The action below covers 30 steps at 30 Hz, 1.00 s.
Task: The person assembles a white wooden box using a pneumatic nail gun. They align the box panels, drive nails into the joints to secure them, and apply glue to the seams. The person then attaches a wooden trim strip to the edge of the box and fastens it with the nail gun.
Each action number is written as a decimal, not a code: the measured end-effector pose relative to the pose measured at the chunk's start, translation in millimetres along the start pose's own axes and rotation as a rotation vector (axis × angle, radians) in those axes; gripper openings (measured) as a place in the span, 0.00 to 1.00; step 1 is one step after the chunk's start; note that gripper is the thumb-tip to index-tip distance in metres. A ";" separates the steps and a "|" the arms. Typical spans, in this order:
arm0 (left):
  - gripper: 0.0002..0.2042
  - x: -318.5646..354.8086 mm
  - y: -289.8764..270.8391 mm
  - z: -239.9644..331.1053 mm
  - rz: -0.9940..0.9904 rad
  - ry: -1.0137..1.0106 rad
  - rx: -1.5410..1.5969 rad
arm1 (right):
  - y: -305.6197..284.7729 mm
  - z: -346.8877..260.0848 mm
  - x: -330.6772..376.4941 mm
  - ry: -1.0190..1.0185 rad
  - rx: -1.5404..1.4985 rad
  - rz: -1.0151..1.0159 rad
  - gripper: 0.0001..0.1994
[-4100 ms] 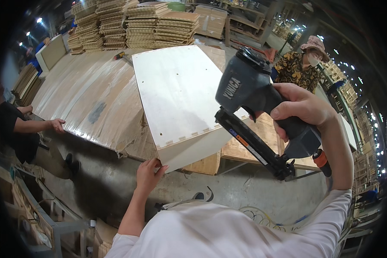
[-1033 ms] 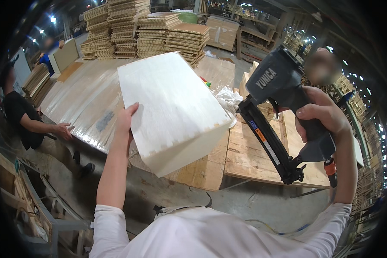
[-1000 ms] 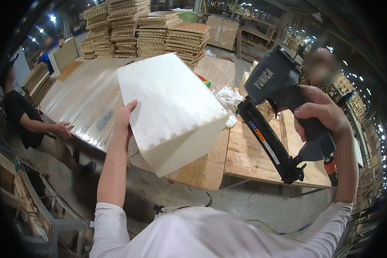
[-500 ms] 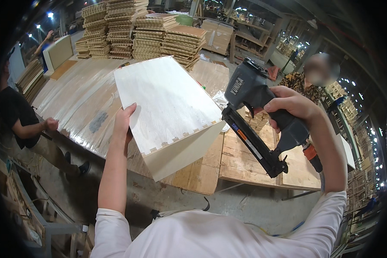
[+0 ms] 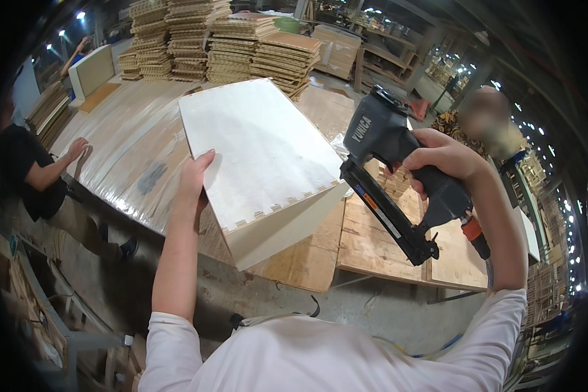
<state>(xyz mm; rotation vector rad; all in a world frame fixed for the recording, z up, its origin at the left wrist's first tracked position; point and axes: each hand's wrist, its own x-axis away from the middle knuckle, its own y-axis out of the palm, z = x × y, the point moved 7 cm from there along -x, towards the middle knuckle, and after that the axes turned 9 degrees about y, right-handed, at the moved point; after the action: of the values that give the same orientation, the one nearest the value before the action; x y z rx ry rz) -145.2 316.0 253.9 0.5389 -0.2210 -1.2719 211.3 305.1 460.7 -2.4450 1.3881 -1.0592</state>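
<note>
A pale wooden box [image 5: 261,144] with finger-jointed edges is tilted above the worktable. My left hand [image 5: 198,175] grips its left edge, thumb on the white upper face and the other fingers hidden behind. In my right hand [image 5: 441,160] is a black pneumatic staple gun [image 5: 379,134], its fingers wrapped round the handle. The gun's nose is at the box's right corner; whether it touches cannot be told. An orange hose fitting [image 5: 470,228] sits at the base of the gun's handle.
Beneath the box lies a film-covered worktable [image 5: 130,144], with plywood boards [image 5: 379,245] at its near right. Several stacks of jointed panels [image 5: 232,49] stand at the back. One person [image 5: 29,157] is at the left, another [image 5: 477,121] at the right.
The box has shifted slightly right and up in the picture, still in my left hand. The staple gun has hardly moved. The person at the left has raised a hand toward the table's edge.
</note>
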 end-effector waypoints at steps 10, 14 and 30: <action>0.15 -2.7 -0.1 -2.3 0.014 0.038 0.019 | 49.6 -26.8 9.1 -0.040 0.027 -0.174 0.16; 0.15 -2.4 -0.9 -2.2 0.005 0.041 0.032 | 62.6 -30.4 5.7 -0.041 0.050 -0.188 0.17; 0.17 1.8 12.4 7.0 -0.022 0.087 0.109 | 125.1 -63.9 12.2 -0.134 0.098 -0.335 0.16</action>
<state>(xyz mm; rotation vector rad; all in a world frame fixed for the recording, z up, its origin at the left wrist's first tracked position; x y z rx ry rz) -137.4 314.9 265.9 0.6901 -0.2133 -1.2594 87.2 238.2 459.9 -2.6772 0.8853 -0.9741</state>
